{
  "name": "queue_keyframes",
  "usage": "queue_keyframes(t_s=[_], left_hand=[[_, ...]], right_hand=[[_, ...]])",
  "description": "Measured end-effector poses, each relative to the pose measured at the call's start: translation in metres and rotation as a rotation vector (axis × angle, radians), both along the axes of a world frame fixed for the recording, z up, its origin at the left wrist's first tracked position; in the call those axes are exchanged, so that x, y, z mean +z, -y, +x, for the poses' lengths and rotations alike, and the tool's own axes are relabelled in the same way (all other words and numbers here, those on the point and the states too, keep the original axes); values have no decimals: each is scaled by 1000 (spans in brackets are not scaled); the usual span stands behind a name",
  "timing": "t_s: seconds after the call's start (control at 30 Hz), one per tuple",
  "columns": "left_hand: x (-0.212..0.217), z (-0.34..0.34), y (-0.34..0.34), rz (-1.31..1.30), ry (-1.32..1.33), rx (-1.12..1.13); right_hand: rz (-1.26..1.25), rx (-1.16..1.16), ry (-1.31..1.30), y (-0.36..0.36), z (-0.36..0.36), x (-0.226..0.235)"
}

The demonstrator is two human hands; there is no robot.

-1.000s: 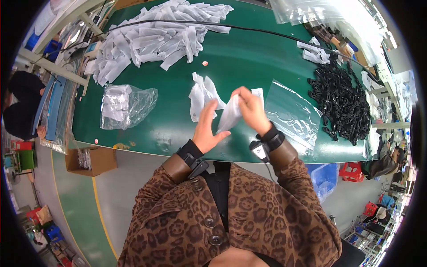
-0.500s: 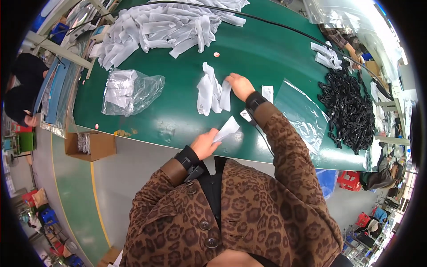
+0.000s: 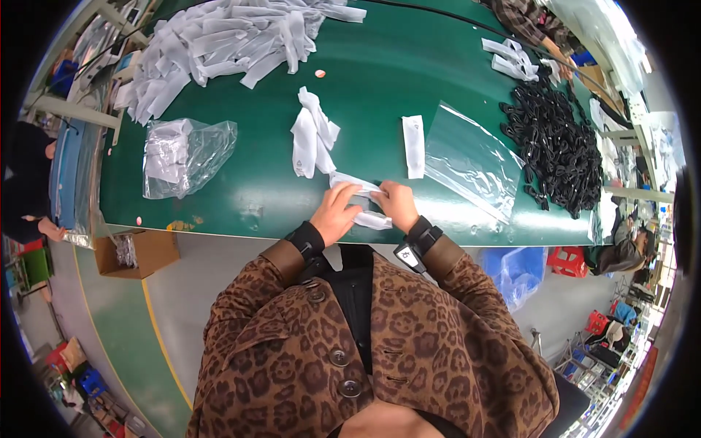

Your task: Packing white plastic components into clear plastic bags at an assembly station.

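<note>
My left hand [image 3: 336, 214] and my right hand [image 3: 396, 207] work close together near the table's front edge. Between them lies a narrow white packet [image 3: 352, 182], its far end sticking out beyond my fingers; both hands are closed on it. A second white packet [image 3: 373, 220] rests on the table just below, between my wrists. Beyond my left hand is a small group of white packets [image 3: 312, 135], partly overlapping. One flat white packet [image 3: 413, 147] lies alone beyond my right hand, beside a clear plastic bag [image 3: 471, 164].
A large heap of white packets [image 3: 226, 44] covers the far left of the green table [image 3: 380, 80]. A clear bag of folded packets [image 3: 168, 153] lies at left. Bundled black cables [image 3: 556, 142] are piled at right. A black cord crosses the far side. Another person's hand [image 3: 566, 66] shows at far right.
My right hand has come back from the small packet group with a packet to meet my left. The lone packet at right now shows more fully. The whole view has shifted slightly.
</note>
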State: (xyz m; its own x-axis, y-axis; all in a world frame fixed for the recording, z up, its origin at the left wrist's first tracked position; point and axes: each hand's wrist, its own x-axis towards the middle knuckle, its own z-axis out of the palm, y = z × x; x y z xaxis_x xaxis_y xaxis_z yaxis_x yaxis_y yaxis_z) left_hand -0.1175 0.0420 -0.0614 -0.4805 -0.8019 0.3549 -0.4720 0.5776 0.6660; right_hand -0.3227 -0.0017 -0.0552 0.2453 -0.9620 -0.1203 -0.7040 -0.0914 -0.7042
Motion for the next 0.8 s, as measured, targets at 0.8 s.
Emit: queue_keyframes(t_s=[0.8], left_hand=[[-9,6,10,163,337,-95]], right_hand=[[-311,-109,-546,73,-42,-14]])
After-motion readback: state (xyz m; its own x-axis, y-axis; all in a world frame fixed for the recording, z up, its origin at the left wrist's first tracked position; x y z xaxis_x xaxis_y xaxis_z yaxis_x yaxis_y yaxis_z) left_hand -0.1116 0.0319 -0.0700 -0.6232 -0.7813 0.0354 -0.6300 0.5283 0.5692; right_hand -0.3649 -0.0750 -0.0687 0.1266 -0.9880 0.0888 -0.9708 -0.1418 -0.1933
